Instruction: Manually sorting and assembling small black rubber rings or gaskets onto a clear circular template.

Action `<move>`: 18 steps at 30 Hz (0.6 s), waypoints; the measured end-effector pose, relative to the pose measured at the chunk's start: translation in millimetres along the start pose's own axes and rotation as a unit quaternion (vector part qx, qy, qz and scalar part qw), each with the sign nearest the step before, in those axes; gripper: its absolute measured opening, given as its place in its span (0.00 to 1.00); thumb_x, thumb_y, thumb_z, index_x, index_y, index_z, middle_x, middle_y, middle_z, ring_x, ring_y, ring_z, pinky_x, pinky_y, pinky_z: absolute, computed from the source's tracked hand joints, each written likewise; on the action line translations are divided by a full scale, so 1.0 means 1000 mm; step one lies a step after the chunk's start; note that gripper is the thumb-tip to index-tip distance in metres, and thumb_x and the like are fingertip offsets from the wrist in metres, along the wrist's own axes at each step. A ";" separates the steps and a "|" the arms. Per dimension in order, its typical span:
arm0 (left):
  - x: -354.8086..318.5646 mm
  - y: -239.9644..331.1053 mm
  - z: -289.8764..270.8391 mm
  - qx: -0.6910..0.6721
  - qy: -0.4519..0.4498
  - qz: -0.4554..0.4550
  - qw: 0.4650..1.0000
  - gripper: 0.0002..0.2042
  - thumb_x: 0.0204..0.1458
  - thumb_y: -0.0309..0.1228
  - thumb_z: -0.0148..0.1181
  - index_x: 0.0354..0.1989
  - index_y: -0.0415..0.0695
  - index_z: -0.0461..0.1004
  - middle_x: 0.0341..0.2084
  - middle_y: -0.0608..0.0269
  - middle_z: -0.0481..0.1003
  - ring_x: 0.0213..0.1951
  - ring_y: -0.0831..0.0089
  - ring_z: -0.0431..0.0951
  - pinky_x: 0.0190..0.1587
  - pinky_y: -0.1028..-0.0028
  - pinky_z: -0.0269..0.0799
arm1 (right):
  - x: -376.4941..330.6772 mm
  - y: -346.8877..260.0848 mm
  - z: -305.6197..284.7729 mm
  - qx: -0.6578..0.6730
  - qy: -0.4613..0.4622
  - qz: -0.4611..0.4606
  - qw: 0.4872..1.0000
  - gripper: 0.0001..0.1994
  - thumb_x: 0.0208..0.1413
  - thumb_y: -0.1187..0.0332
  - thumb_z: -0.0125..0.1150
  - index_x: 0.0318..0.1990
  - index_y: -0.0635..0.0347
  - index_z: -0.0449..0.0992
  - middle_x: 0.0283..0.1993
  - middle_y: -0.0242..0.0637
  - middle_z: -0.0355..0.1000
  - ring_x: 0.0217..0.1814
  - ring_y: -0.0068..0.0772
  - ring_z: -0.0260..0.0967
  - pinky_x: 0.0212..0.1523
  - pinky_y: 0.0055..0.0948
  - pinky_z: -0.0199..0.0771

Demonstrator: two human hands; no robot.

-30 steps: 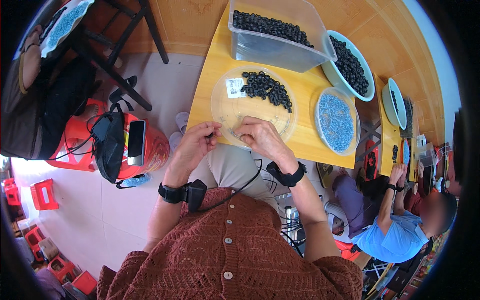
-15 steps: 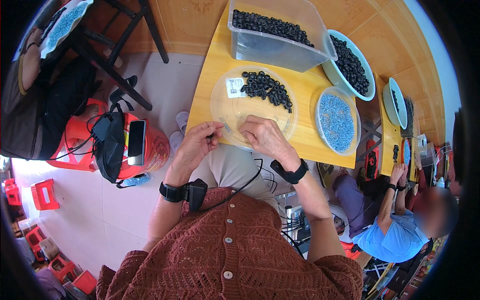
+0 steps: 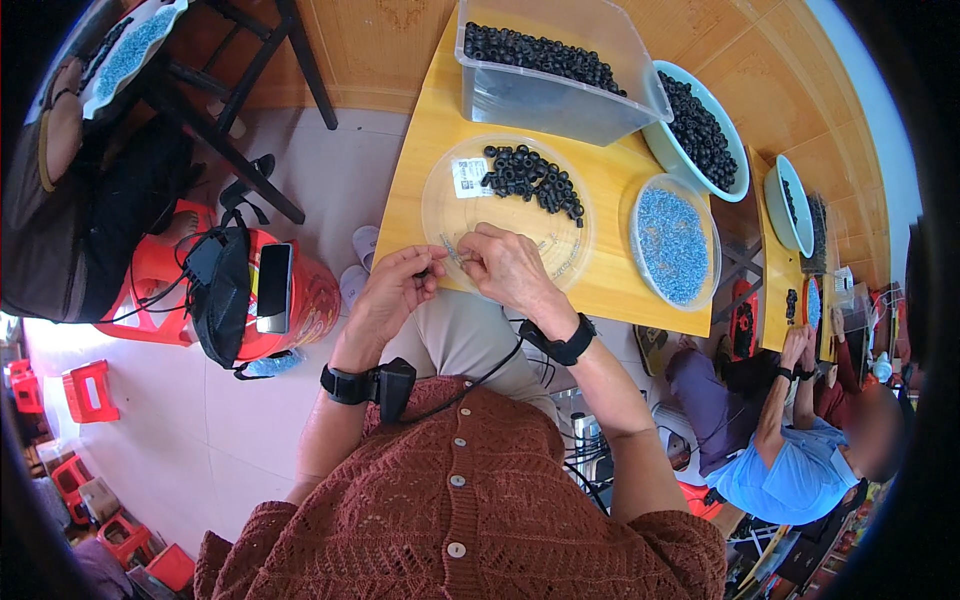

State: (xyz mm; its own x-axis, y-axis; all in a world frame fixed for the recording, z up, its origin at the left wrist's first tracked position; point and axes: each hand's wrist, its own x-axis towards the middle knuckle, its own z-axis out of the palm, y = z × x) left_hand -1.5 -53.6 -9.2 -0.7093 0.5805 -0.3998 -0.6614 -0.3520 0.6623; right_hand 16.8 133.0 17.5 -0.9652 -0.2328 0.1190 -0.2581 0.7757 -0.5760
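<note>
My left hand (image 3: 398,288) is closed in a pinch at the table's near edge, with a small black ring-like part partly hidden between its fingers. Just to its right, my right hand (image 3: 505,266) hovers over the near side of a clear round plastic lid (image 3: 450,205), fingertips pressed together; anything in them is too small to make out. On the lid's far half lie several loose black ring-shaped parts (image 3: 533,182), next to a white printed label (image 3: 469,177). Tiny bluish pieces line the lid's near rim, partly covered by my right hand.
Behind the lid stands a clear bin (image 3: 560,100) of black parts. To the right are a pale green bowl (image 3: 742,180) of black parts and a round tray of blue pieces (image 3: 672,245). A co-worker in blue (image 3: 785,475) sits right; a phone (image 3: 274,287) lies on a red stool left.
My right hand has shifted left, closer to my left hand, uncovering more tiny pieces along the lid's near rim. My left hand has stayed almost in place.
</note>
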 end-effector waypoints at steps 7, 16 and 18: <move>0.000 0.001 0.000 -0.012 0.000 0.001 1.000 0.12 0.55 0.29 0.45 0.43 0.36 0.68 0.27 0.68 0.69 0.25 0.83 0.67 0.31 0.84 0.64 | 0.003 -0.004 0.000 0.037 0.009 0.039 0.999 0.08 0.39 0.75 0.56 0.31 0.59 0.74 0.25 0.37 0.67 0.27 0.41 0.68 0.30 0.35 0.68; 0.001 -0.004 -0.004 -0.018 -0.012 0.013 1.000 0.12 0.55 0.29 0.45 0.43 0.36 0.68 0.27 0.67 0.70 0.25 0.82 0.67 0.30 0.84 0.63 | 0.008 -0.017 0.007 -0.035 0.010 0.050 0.998 0.09 0.39 0.76 0.53 0.31 0.60 0.72 0.32 0.43 0.69 0.34 0.49 0.69 0.34 0.41 0.69; 0.001 -0.005 -0.004 -0.018 -0.003 0.017 1.000 0.12 0.55 0.29 0.45 0.43 0.36 0.68 0.27 0.67 0.70 0.25 0.82 0.67 0.30 0.84 0.63 | 0.006 -0.014 0.008 -0.033 0.017 0.044 0.998 0.08 0.39 0.76 0.53 0.31 0.60 0.72 0.32 0.43 0.68 0.33 0.50 0.69 0.34 0.41 0.69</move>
State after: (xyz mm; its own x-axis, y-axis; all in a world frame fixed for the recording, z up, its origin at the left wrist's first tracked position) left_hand 0.2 -54.2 -15.0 -0.7301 0.5725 -0.3730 -0.6453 -0.3981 0.6520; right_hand 15.0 116.4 20.0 -0.9848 -0.1428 0.0989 -0.1736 0.8290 -0.5316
